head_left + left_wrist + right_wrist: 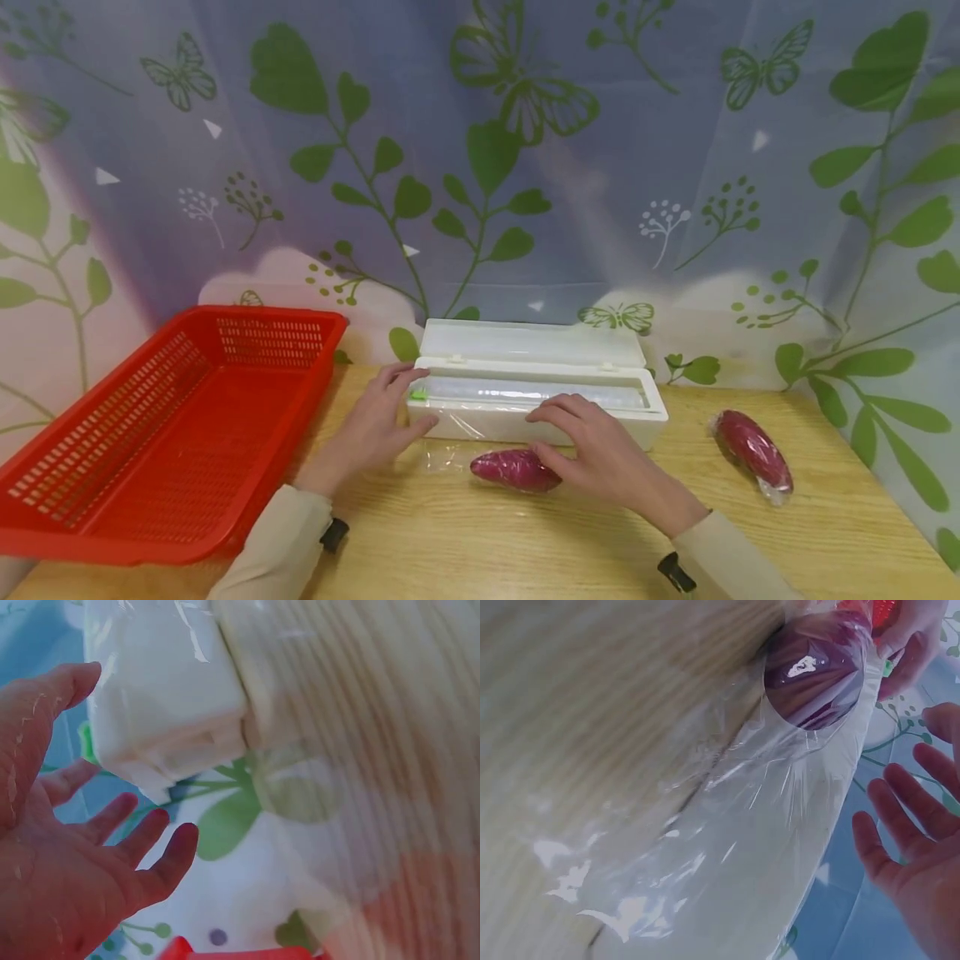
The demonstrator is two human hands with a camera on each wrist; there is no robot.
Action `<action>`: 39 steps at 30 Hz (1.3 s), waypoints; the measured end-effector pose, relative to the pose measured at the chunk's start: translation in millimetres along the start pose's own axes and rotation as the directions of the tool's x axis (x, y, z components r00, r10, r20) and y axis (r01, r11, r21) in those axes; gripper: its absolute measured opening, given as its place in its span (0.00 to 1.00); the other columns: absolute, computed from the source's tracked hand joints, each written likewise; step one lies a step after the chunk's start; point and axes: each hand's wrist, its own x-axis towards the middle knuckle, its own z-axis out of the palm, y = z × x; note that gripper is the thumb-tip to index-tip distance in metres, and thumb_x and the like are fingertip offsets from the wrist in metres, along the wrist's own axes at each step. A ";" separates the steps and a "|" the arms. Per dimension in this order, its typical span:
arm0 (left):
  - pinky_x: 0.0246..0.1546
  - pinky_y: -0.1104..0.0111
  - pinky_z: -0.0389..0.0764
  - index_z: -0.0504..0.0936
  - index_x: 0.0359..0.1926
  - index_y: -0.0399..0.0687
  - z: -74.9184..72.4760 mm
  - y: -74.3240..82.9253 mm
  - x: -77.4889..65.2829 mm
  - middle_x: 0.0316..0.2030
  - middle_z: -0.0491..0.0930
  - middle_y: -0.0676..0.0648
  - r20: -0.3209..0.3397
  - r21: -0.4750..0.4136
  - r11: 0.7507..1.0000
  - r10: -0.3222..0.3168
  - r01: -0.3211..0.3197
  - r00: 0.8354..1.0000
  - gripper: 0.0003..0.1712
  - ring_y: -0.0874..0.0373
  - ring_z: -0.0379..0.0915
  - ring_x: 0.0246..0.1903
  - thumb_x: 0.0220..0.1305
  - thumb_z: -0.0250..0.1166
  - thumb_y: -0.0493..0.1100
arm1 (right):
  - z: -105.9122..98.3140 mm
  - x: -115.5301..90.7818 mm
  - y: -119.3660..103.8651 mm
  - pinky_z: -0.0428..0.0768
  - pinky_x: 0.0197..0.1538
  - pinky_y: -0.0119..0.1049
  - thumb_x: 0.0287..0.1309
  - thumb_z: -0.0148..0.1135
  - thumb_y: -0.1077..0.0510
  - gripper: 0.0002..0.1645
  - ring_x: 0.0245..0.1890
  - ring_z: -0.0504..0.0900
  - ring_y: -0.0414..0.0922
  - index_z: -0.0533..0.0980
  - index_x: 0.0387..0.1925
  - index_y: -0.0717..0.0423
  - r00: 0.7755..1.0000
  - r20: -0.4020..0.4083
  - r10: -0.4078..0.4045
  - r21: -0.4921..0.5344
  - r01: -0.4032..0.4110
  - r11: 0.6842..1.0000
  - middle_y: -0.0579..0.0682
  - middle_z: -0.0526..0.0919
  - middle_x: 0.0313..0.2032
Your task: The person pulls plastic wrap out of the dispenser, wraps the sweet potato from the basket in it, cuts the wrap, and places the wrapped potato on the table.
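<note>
A white cling film box (525, 422) stands on the table with its lid raised, a roll of clear film (517, 392) inside. Film runs from it down its front onto the table. Before the box lies a purple sweet potato (513, 469), with clear film (705, 855) over it in the right wrist view. My left hand (378, 421) is at the box's left end, its fingers apart in the left wrist view. Over the sweet potato's right end is my right hand (592, 446), fingers loosely bent and nothing gripped. Whether its thumb touches the sweet potato I cannot tell.
At the left sits a large red plastic basket (330, 375) with slotted sides. A second sweet potato (752, 450), wrapped in film, lies on the wooden table (480, 550) at the right. A patterned curtain (480, 167) hangs right behind the box.
</note>
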 end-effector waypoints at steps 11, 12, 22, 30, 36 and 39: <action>0.69 0.41 0.68 0.65 0.74 0.42 0.8 -17.8 2.4 0.71 0.68 0.36 0.057 -0.032 0.999 -0.004 0.006 0.998 0.42 0.36 0.66 0.70 0.65 0.71 0.49 | 22.9 45.6 7.0 0.84 0.52 0.42 0.64 0.69 0.55 0.13 0.47 0.85 0.44 0.82 0.48 0.54 0.999 0.032 0.005 0.116 -0.009 0.993 0.48 0.86 0.44; 0.70 0.41 0.68 0.64 0.75 0.42 0.7 -18.1 3.1 0.71 0.68 0.36 0.061 -0.030 0.999 -0.008 0.009 0.998 0.42 0.36 0.66 0.70 0.65 0.71 0.49 | 26.1 49.8 7.0 0.84 0.51 0.42 0.64 0.69 0.55 0.13 0.46 0.85 0.44 0.82 0.47 0.54 0.999 0.032 -0.003 0.121 -0.001 0.993 0.48 0.86 0.44; 0.69 0.42 0.70 0.64 0.75 0.43 -4.9 -17.2 9.8 0.70 0.70 0.37 0.093 -0.023 0.999 -0.026 0.028 0.995 0.43 0.38 0.68 0.69 0.65 0.71 0.51 | 52.6 87.5 -3.2 0.84 0.53 0.39 0.65 0.68 0.53 0.12 0.47 0.85 0.42 0.83 0.46 0.53 0.998 0.063 0.004 0.165 -0.015 0.986 0.45 0.86 0.43; 0.68 0.41 0.70 0.65 0.74 0.42 -4.5 -19.4 9.3 0.69 0.71 0.37 0.081 -0.055 0.998 -0.006 0.010 0.997 0.43 0.37 0.68 0.68 0.64 0.72 0.50 | 73.6 103.0 -11.7 0.83 0.54 0.38 0.66 0.66 0.56 0.10 0.47 0.85 0.43 0.83 0.46 0.54 0.998 0.065 -0.017 0.223 0.002 0.975 0.47 0.88 0.43; 0.69 0.42 0.70 0.66 0.73 0.41 -2.4 -21.6 7.9 0.68 0.72 0.37 0.068 -0.059 0.998 0.009 -0.005 0.998 0.43 0.38 0.69 0.68 0.63 0.73 0.49 | 85.9 107.6 -16.0 0.83 0.53 0.36 0.64 0.67 0.57 0.08 0.44 0.85 0.43 0.84 0.43 0.53 0.999 0.037 -0.032 0.225 0.023 0.974 0.47 0.89 0.41; 0.68 0.42 0.70 0.67 0.72 0.40 -0.8 -22.5 7.5 0.68 0.72 0.37 0.066 -0.051 0.999 0.017 -0.014 0.998 0.42 0.38 0.69 0.68 0.63 0.73 0.49 | 90.1 108.8 -17.2 0.82 0.51 0.37 0.63 0.68 0.57 0.07 0.42 0.85 0.44 0.84 0.42 0.53 0.999 0.022 -0.046 0.216 0.040 0.976 0.47 0.90 0.40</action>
